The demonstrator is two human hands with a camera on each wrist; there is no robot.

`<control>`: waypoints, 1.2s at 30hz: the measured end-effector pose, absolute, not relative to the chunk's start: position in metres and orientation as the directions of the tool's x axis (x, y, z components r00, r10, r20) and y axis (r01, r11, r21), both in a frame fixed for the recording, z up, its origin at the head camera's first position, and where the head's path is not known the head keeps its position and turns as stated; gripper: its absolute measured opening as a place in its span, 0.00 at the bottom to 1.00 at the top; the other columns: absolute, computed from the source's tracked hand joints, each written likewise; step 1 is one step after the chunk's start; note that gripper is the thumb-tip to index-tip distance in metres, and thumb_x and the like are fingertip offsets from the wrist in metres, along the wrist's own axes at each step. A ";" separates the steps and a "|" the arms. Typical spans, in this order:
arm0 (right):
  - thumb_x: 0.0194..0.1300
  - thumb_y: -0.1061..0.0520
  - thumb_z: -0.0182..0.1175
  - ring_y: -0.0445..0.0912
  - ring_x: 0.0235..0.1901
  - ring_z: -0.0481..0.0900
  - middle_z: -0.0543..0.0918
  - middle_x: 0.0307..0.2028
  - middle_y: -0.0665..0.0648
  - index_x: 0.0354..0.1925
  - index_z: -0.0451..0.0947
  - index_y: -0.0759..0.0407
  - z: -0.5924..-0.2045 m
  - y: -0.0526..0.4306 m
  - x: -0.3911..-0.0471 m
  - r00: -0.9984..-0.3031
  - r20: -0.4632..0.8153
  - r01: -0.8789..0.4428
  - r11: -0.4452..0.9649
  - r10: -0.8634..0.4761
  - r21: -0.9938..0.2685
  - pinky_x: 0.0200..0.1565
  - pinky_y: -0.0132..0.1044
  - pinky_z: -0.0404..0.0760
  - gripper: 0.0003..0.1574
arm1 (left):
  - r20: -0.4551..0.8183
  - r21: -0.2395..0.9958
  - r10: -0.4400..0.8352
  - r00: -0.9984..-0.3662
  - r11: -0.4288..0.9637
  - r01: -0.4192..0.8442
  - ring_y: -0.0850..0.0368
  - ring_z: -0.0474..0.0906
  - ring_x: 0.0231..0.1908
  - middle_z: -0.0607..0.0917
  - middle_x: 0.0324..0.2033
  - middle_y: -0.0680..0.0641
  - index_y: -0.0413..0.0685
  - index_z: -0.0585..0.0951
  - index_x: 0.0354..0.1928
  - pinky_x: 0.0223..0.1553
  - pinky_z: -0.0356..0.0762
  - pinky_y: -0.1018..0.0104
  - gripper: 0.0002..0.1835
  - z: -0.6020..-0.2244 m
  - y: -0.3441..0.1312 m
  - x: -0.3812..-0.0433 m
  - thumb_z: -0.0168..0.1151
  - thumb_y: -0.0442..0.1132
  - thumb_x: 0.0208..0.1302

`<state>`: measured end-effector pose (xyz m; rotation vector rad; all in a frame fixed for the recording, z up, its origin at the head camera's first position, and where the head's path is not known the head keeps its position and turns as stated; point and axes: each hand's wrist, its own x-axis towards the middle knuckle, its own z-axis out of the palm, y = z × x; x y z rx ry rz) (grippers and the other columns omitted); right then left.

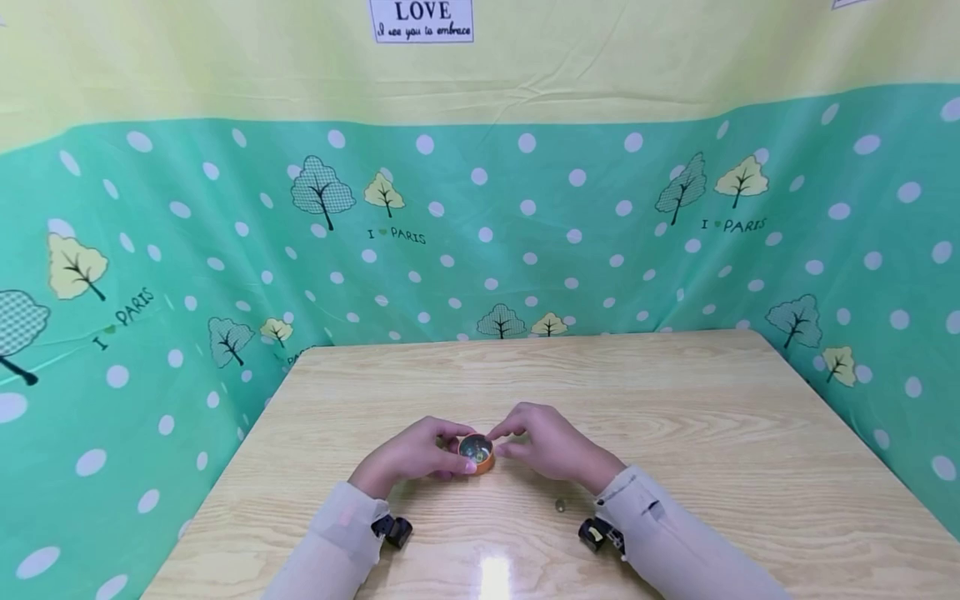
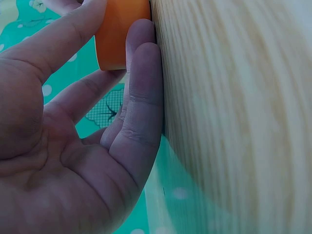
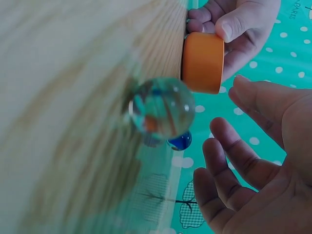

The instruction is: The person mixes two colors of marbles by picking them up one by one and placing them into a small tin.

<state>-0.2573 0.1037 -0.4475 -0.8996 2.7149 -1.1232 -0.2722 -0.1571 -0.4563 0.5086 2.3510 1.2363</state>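
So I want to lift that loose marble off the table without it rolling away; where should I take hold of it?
Pinch the marble across its middle, fingers coming straight down from above onto opposite sides. It is a smooth ball lying free on the table, so a push from one side would likely roll it.

You have one small orange cup (image 1: 477,454) on one wooden table (image 1: 675,417). Loose marbles on the tabletop: two, one clear glass marble (image 3: 161,108) and one blue marble (image 3: 180,141). Marbles inside the cup: count unreadable. Two hands in view.
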 end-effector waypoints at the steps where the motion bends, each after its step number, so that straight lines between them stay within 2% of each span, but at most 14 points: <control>1: 0.68 0.55 0.70 0.51 0.48 0.83 0.86 0.44 0.52 0.52 0.89 0.49 -0.447 0.105 -0.257 -0.826 0.155 -0.493 0.561 -0.542 -0.665 0.53 0.52 0.82 0.14 | -0.203 0.836 0.505 -0.839 0.535 0.120 0.54 0.83 0.29 0.84 0.36 0.45 0.53 0.84 0.63 0.32 0.81 0.62 0.29 -0.456 -0.157 -0.272 0.79 0.47 0.59; 9: 0.69 0.54 0.69 0.46 0.46 0.82 0.85 0.44 0.48 0.54 0.88 0.46 -0.447 0.112 -0.254 -0.837 0.140 -0.488 0.606 -0.529 -0.628 0.47 0.40 0.80 0.15 | -0.197 0.832 0.501 -0.843 0.541 0.127 0.54 0.83 0.29 0.84 0.36 0.45 0.50 0.83 0.63 0.33 0.81 0.62 0.30 -0.456 -0.157 -0.272 0.79 0.47 0.58; 17: 0.70 0.52 0.68 0.42 0.43 0.80 0.85 0.45 0.49 0.56 0.88 0.45 -0.445 0.118 -0.251 -0.846 0.103 -0.462 0.624 -0.523 -0.630 0.44 0.37 0.78 0.16 | -0.202 0.828 0.496 -0.845 0.547 0.122 0.54 0.83 0.29 0.84 0.37 0.46 0.49 0.82 0.64 0.33 0.81 0.62 0.32 -0.457 -0.157 -0.272 0.80 0.47 0.58; 22: 0.71 0.52 0.68 0.43 0.45 0.81 0.85 0.46 0.50 0.56 0.87 0.47 -0.444 0.127 -0.249 -0.857 0.095 -0.442 0.628 -0.506 -0.641 0.44 0.40 0.79 0.17 | -0.195 0.818 0.506 -0.840 0.557 0.146 0.54 0.83 0.29 0.85 0.37 0.46 0.48 0.81 0.66 0.33 0.80 0.62 0.33 -0.457 -0.157 -0.273 0.79 0.48 0.59; 28: 0.71 0.52 0.68 0.45 0.48 0.81 0.85 0.47 0.50 0.56 0.87 0.47 -0.445 0.137 -0.250 -0.873 0.084 -0.418 0.647 -0.481 -0.638 0.48 0.44 0.80 0.16 | -0.188 0.813 0.507 -0.842 0.561 0.157 0.54 0.82 0.28 0.83 0.36 0.46 0.49 0.83 0.64 0.33 0.79 0.63 0.30 -0.457 -0.156 -0.273 0.79 0.47 0.59; 36: 0.70 0.51 0.68 0.45 0.48 0.80 0.85 0.47 0.49 0.56 0.87 0.49 -0.448 0.146 -0.252 -0.877 0.096 -0.418 0.649 -0.470 -0.636 0.49 0.45 0.80 0.17 | -0.184 0.810 0.504 -0.844 0.564 0.160 0.55 0.82 0.27 0.83 0.35 0.46 0.49 0.82 0.65 0.33 0.79 0.63 0.32 -0.458 -0.157 -0.274 0.79 0.48 0.59</control>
